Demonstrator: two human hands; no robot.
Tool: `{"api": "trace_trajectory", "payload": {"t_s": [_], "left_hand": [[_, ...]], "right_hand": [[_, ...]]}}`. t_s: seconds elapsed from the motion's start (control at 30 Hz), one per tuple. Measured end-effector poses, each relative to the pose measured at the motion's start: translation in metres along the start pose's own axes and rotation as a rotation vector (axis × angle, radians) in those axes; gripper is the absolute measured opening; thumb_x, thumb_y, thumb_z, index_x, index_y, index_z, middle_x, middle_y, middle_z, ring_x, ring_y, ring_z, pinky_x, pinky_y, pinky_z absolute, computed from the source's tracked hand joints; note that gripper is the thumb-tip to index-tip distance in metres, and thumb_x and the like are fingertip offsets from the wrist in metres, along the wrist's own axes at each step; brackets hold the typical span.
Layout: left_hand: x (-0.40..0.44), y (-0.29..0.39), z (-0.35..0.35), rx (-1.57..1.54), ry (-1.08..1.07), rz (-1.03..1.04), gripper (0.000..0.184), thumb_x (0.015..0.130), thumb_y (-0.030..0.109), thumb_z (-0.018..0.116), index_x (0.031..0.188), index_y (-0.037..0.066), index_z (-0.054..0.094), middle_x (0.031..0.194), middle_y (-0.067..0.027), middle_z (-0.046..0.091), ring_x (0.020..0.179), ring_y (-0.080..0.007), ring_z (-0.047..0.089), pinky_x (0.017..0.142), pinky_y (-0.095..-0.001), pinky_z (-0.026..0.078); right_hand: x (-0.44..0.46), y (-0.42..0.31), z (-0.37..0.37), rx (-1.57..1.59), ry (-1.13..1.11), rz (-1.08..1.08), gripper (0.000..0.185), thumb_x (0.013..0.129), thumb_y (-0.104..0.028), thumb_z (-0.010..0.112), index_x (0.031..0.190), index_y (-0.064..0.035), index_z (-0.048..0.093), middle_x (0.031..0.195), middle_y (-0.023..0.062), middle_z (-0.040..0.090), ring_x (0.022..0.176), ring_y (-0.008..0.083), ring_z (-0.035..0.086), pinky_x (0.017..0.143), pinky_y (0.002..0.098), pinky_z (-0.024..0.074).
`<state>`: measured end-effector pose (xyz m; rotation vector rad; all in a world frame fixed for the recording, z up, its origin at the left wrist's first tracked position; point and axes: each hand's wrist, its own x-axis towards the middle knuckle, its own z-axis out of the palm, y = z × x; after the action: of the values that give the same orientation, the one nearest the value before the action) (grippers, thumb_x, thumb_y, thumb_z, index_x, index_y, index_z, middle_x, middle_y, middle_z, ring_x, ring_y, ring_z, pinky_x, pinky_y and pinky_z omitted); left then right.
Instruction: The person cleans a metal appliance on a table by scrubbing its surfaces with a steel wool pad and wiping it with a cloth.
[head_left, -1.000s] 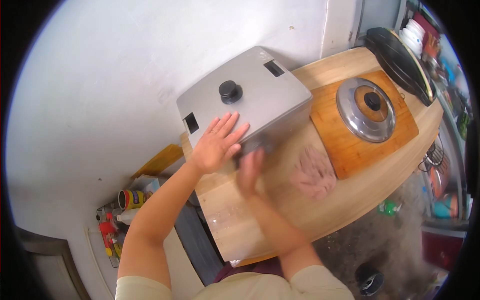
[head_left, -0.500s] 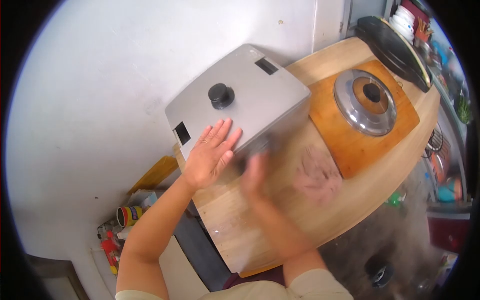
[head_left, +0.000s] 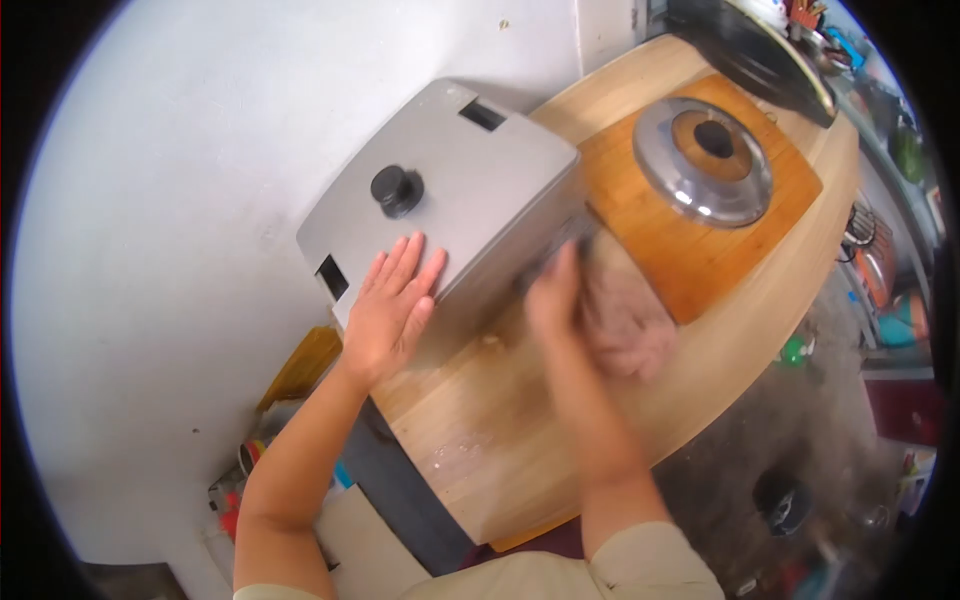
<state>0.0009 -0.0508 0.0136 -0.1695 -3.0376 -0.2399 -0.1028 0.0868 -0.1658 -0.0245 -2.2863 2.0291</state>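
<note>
A grey metal box with a lid (head_left: 480, 190) stands on the wooden table against the wall, a black knob (head_left: 397, 190) on its top. My left hand (head_left: 385, 310) lies flat on the near edge of that lid, fingers spread. Beside the box's front side is my right hand (head_left: 553, 295), blurred by motion, its fingers curled. A dark greyish smear shows between it and the box, too blurred to name. Just right of this hand lies a crumpled pinkish cloth (head_left: 630, 325) on the table.
A wooden board (head_left: 660, 265) carries a round steel lid (head_left: 657, 150) with a black knob. Behind it leans a large dark pan-like object (head_left: 750, 60). The table (head_left: 510, 440) has a curved right edge. Shelves with kitchen items stand at the far right.
My right hand has moved right and farther along the box's front side, close to the pinkish cloth. My left hand stays flat on the lid. The view has shifted slightly.
</note>
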Motion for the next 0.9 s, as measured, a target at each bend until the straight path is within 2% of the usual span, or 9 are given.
{"api": "trace_trajectory", "payload": {"t_s": [0.07, 0.3, 0.43, 0.53, 0.57, 0.63, 0.73, 0.8, 0.9], "left_hand": [[0.000, 0.000, 0.000, -0.019, -0.014, 0.000, 0.048, 0.101, 0.034, 0.030, 0.140, 0.010, 0.041, 0.150, -0.0163, 0.029, 0.139, -0.0326, 0.025, 0.113, -0.0427, 0.016], [-0.005, -0.001, 0.001, -0.001, -0.022, 0.001, 0.048, 0.101, 0.034, 0.031, 0.140, 0.009, 0.041, 0.149, -0.0163, 0.029, 0.139, -0.0324, 0.026, 0.113, -0.0427, 0.017], [0.000, -0.002, 0.000, -0.004, 0.000, 0.008, 0.047, 0.101, 0.034, 0.031, 0.140, 0.009, 0.042, 0.149, -0.0161, 0.030, 0.139, -0.0318, 0.026, 0.113, -0.0422, 0.017], [0.000, 0.000, 0.000, -0.020, 0.005, 0.007, 0.047, 0.101, 0.033, 0.032, 0.139, 0.009, 0.042, 0.149, -0.0160, 0.030, 0.139, -0.0313, 0.027, 0.113, -0.0419, 0.017], [0.000, -0.002, 0.001, -0.014, 0.012, 0.004, 0.047, 0.101, 0.033, 0.032, 0.139, 0.009, 0.042, 0.149, -0.0160, 0.030, 0.139, -0.0312, 0.027, 0.113, -0.0418, 0.017], [-0.001, -0.002, 0.002, -0.012, 0.006, 0.006, 0.046, 0.101, 0.033, 0.032, 0.140, 0.010, 0.042, 0.149, -0.0159, 0.030, 0.138, -0.0311, 0.027, 0.113, -0.0417, 0.017], [0.001, 0.000, 0.000, 0.011, 0.001, 0.007, 0.045, 0.101, 0.031, 0.033, 0.139, 0.010, 0.042, 0.149, -0.0157, 0.030, 0.138, -0.0309, 0.027, 0.113, -0.0415, 0.017], [0.002, 0.000, 0.000, -0.012, 0.016, 0.017, 0.043, 0.100, 0.026, 0.035, 0.139, 0.011, 0.043, 0.148, -0.0167, 0.032, 0.138, -0.0318, 0.027, 0.113, -0.0426, 0.017], [-0.002, -0.002, 0.000, -0.043, 0.023, 0.010, 0.041, 0.099, 0.024, 0.037, 0.139, 0.011, 0.043, 0.147, -0.0171, 0.033, 0.138, -0.0318, 0.028, 0.113, -0.0430, 0.018]], "right_hand": [[-0.077, 0.016, 0.031, 0.020, -0.010, -0.297, 0.046, 0.090, 0.004, 0.038, 0.136, 0.0082, 0.033, 0.133, 0.0241, 0.047, 0.125, 0.0268, 0.045, 0.103, 0.0335, 0.0352], [-0.003, -0.010, -0.015, 0.101, -0.162, 0.142, 0.046, 0.088, 0.005, 0.040, 0.134, 0.0083, 0.036, 0.129, 0.0254, 0.048, 0.121, 0.0322, 0.047, 0.102, 0.0350, 0.0361], [-0.091, -0.005, 0.028, -0.037, -0.123, -0.252, 0.052, 0.084, 0.008, 0.042, 0.135, 0.0098, 0.032, 0.135, 0.0307, 0.040, 0.125, 0.0391, 0.043, 0.106, 0.0396, 0.0334], [-0.021, -0.034, -0.015, -0.166, -0.236, 0.023, 0.051, 0.086, 0.007, 0.041, 0.136, 0.0111, 0.031, 0.137, 0.0306, 0.039, 0.127, 0.0378, 0.042, 0.107, 0.0395, 0.0324], [0.018, -0.049, -0.030, 0.189, -0.209, 0.111, 0.050, 0.087, 0.008, 0.038, 0.137, 0.0094, 0.031, 0.136, 0.0269, 0.042, 0.127, 0.0348, 0.042, 0.107, 0.0378, 0.0320], [0.030, -0.045, -0.035, 0.405, -0.139, 0.175, 0.051, 0.087, 0.007, 0.038, 0.138, 0.0085, 0.030, 0.136, 0.0251, 0.043, 0.128, 0.0331, 0.042, 0.107, 0.0361, 0.0315], [-0.002, -0.028, -0.021, -0.012, -0.169, 0.111, 0.054, 0.087, 0.005, 0.041, 0.139, 0.0098, 0.026, 0.140, 0.0287, 0.036, 0.132, 0.0367, 0.036, 0.110, 0.0363, 0.0280], [-0.051, -0.013, 0.001, -0.036, -0.191, 0.047, 0.055, 0.086, 0.006, 0.041, 0.139, 0.0096, 0.026, 0.141, 0.0288, 0.035, 0.134, 0.0372, 0.032, 0.111, 0.0378, 0.0256], [0.014, 0.010, 0.002, 0.063, -0.064, 0.037, 0.055, 0.086, 0.008, 0.038, 0.139, 0.0117, 0.023, 0.140, 0.0299, 0.034, 0.134, 0.0368, 0.031, 0.112, 0.0382, 0.0245]]}}
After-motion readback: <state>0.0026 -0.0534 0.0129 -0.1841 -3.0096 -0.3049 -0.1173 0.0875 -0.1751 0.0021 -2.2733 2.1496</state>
